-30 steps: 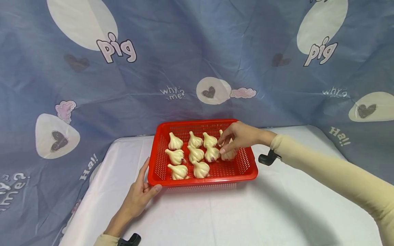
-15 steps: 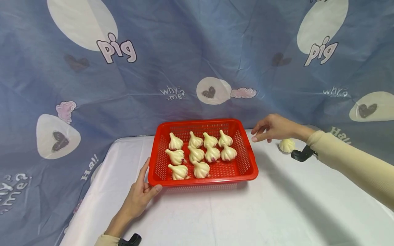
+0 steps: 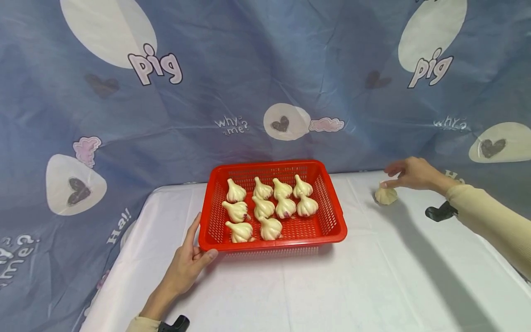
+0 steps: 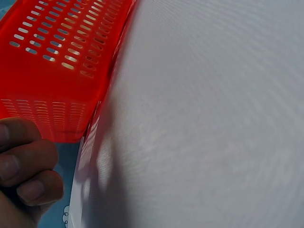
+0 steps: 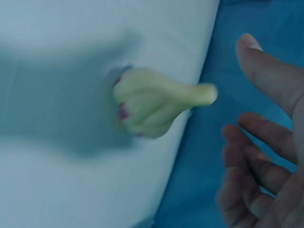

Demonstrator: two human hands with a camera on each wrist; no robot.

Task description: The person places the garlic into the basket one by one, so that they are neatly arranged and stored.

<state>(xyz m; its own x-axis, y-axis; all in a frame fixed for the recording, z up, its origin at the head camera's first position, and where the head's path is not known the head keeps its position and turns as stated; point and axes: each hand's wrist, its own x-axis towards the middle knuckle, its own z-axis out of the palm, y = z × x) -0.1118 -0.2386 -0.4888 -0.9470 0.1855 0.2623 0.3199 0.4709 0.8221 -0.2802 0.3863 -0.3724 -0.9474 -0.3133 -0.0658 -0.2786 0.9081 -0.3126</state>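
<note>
My left hand (image 3: 184, 271) holds the front left corner of a red plastic basket (image 3: 269, 246), its thumb on the front rim and index finger along the left side. Curled fingers (image 4: 33, 159) show beside the slotted wall in the left wrist view. Several white garlic bulbs (image 3: 271, 229) lie in rows inside. To the right, a lone garlic bulb (image 3: 386, 197) stands on the white cloth. Over it hovers my right hand (image 3: 416, 173). In the right wrist view, thumb and fingers are spread apart, clear of the stem of this bulb (image 5: 149, 102).
A white cloth (image 3: 282, 295) covers the table. Behind it hangs a blue printed curtain (image 3: 232, 92), close to the basket's back rim. Dark wrist cameras sit on both sleeves, the right one (image 3: 439, 212) near the table's right side.
My right hand has left the garlic in the basket and moved right, empty, to above the lone bulb on the cloth. The left hand and basket have stayed in place.
</note>
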